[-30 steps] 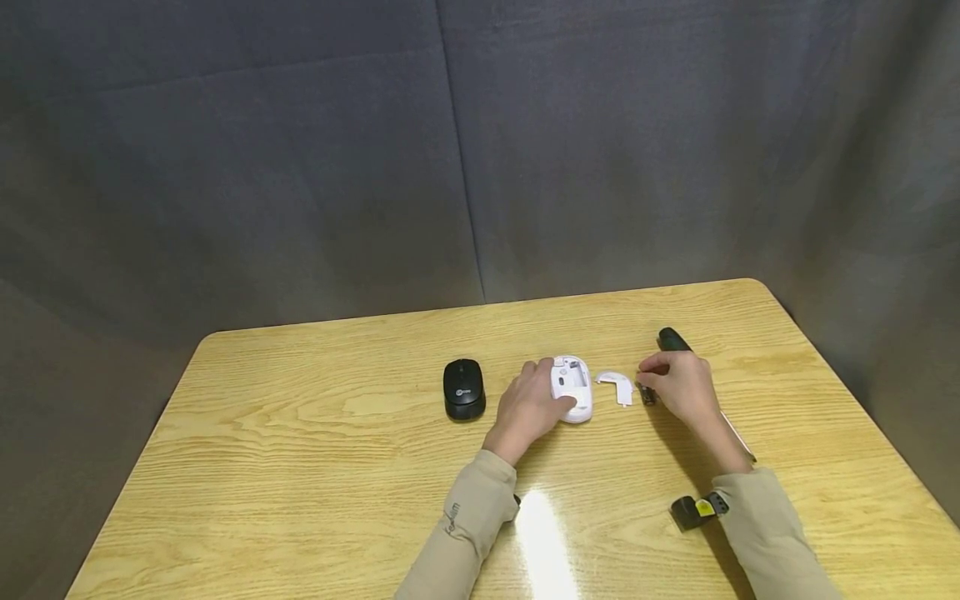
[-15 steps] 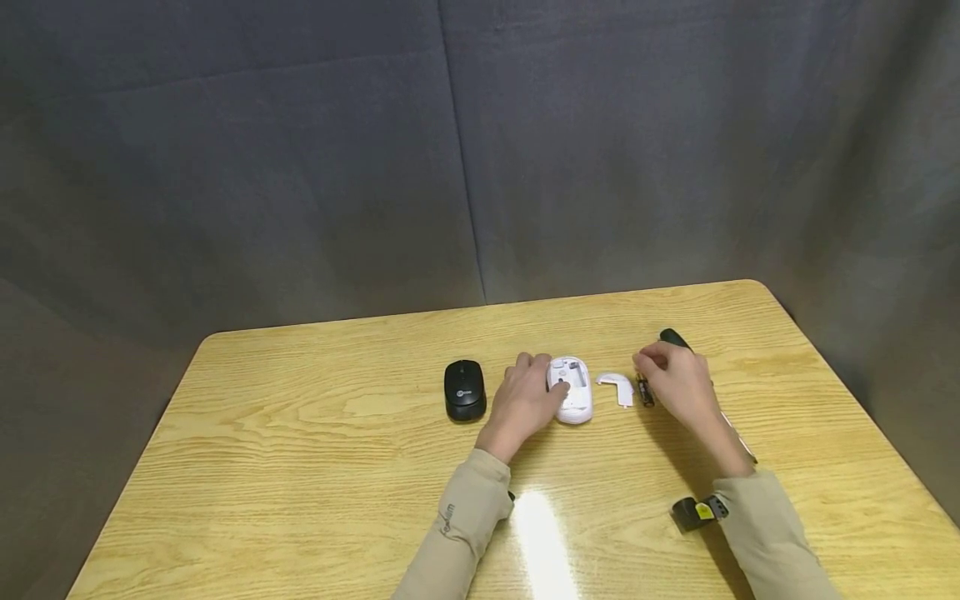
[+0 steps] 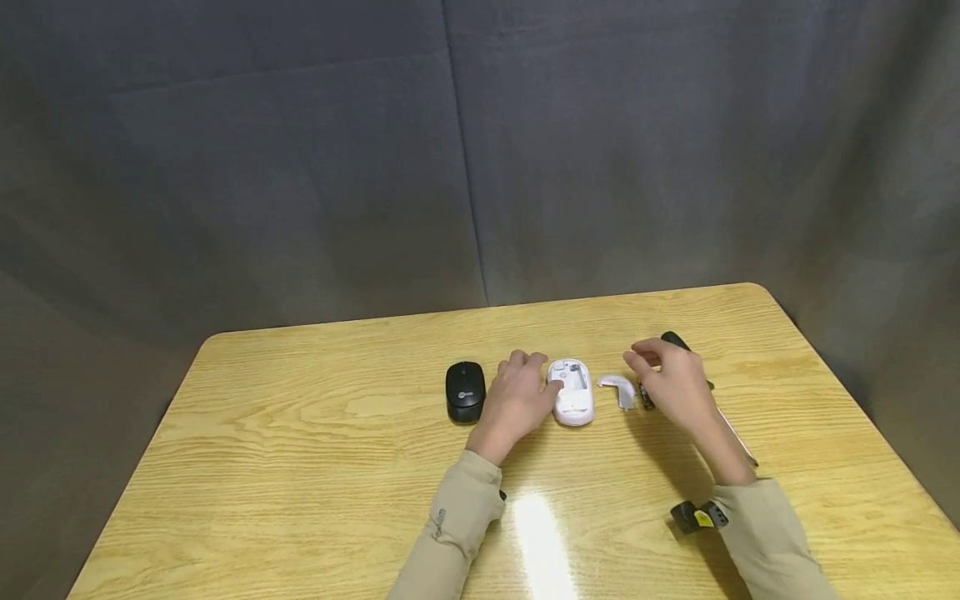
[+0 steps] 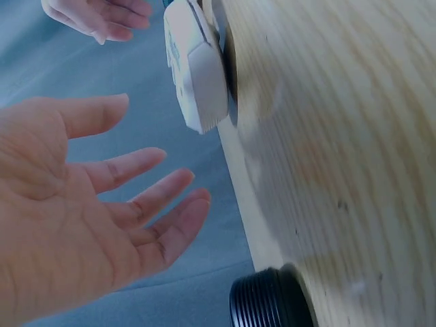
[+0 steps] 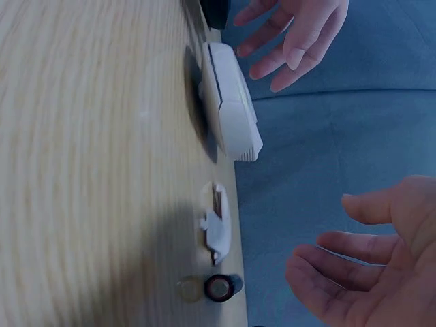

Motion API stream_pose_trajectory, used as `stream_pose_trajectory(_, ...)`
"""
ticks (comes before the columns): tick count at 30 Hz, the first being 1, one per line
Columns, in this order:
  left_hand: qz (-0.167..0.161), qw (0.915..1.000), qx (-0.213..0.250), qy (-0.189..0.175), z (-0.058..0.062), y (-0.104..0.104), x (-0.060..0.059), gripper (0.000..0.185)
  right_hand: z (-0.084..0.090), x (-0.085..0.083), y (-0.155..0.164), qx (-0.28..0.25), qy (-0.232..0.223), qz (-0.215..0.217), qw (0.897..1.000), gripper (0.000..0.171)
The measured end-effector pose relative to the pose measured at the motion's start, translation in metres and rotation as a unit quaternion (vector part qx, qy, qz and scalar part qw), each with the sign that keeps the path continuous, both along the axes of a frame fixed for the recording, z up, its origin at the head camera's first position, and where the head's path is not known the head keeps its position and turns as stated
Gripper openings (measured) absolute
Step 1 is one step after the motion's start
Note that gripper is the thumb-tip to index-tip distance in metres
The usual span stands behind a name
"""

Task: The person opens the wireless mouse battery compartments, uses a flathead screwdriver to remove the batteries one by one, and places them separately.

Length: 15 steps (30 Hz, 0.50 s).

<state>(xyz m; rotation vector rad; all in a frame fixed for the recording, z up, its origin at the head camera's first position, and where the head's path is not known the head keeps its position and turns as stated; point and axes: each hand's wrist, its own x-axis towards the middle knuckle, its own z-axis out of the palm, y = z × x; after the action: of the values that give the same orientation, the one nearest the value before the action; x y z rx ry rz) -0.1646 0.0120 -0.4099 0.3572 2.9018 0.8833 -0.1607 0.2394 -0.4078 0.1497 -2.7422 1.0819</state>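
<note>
Hands have both let go. The left hand [image 3: 517, 398], fingers loose and holding nothing, has slid off the white mouse [image 3: 572, 390], which lies upturned on the desk [image 3: 300, 433] with its battery bay exposed. The right hand [image 3: 671, 385], likewise relaxed, has lifted from the battery [image 5: 221, 287] beside the loose cover [image 3: 617, 387]. A black mouse [image 3: 465, 391] sits further left.

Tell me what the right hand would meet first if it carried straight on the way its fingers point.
Probably the detached white cover, just beyond the right hand's fingertips; the hand seems raised, so it might pass over it.
</note>
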Motion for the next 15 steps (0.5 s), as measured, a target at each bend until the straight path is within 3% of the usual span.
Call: stream_pose_trajectory(15, -0.007, 0.9972, -0.018, 0.072, 0.006, -0.044, -0.005, 0.043, 0.002, -0.001, -0.015, -0.014, -0.014, 0.051, 0.999, 0.041)
